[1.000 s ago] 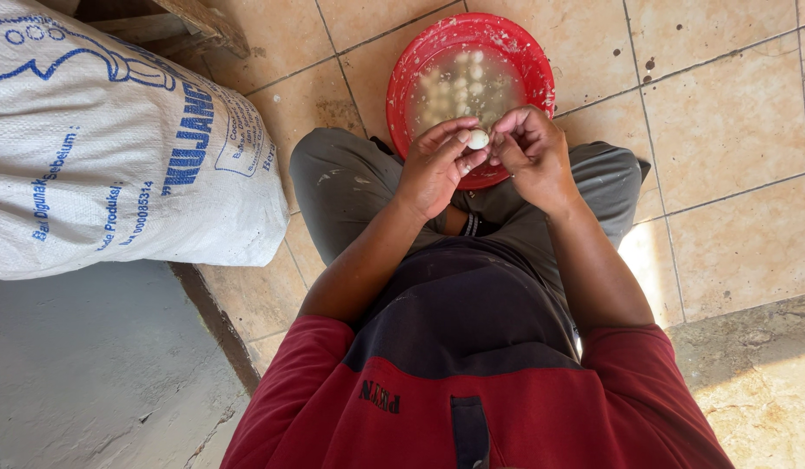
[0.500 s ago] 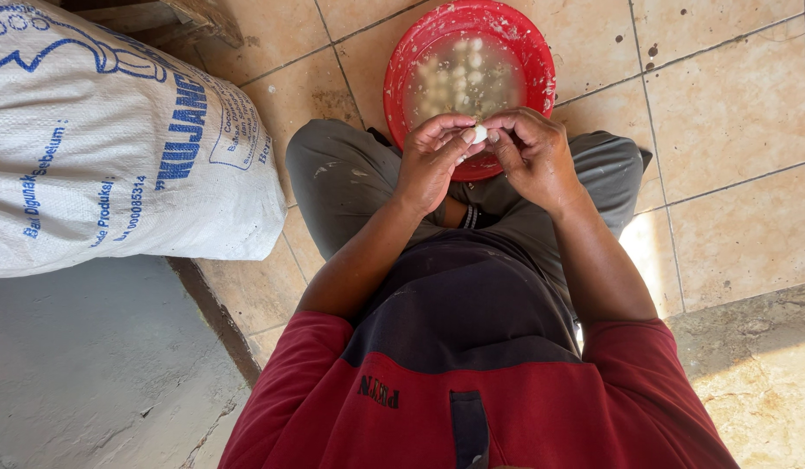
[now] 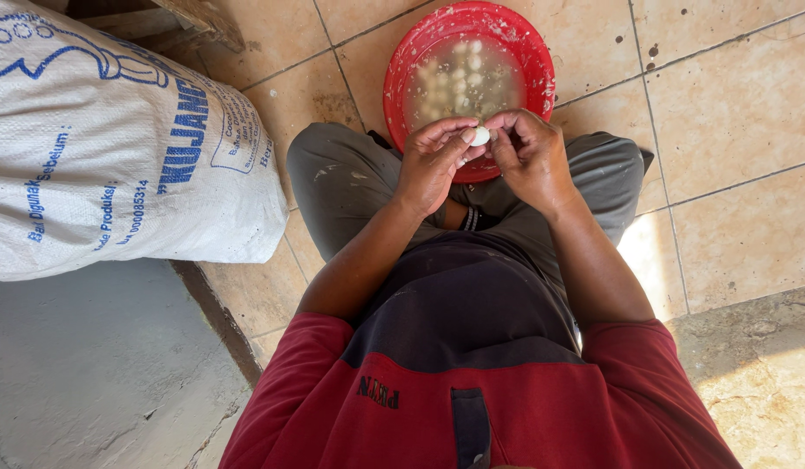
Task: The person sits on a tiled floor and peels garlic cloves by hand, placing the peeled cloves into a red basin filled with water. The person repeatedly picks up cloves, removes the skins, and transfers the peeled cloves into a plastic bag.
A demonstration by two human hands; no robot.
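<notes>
My left hand [image 3: 430, 161] and my right hand [image 3: 531, 155] meet above my knees, fingertips pinching one small white round piece [image 3: 480, 136] between them. Just beyond the hands a red plastic bowl [image 3: 408, 65] sits on the tiled floor. It holds cloudy water with several small white round pieces [image 3: 461, 74] in it. The near rim of the bowl is hidden behind my hands.
A large white woven sack [image 3: 107, 148] with blue print lies at the left on the floor. Grey trousers [image 3: 341, 187] cover my bent knees on both sides. A rough concrete step [image 3: 89, 365] runs along the lower left; beige tiles [image 3: 732, 113] spread to the right.
The hands stay together on the white piece, fingers shifting slightly around it. The view has drifted a little; nothing else moved.
</notes>
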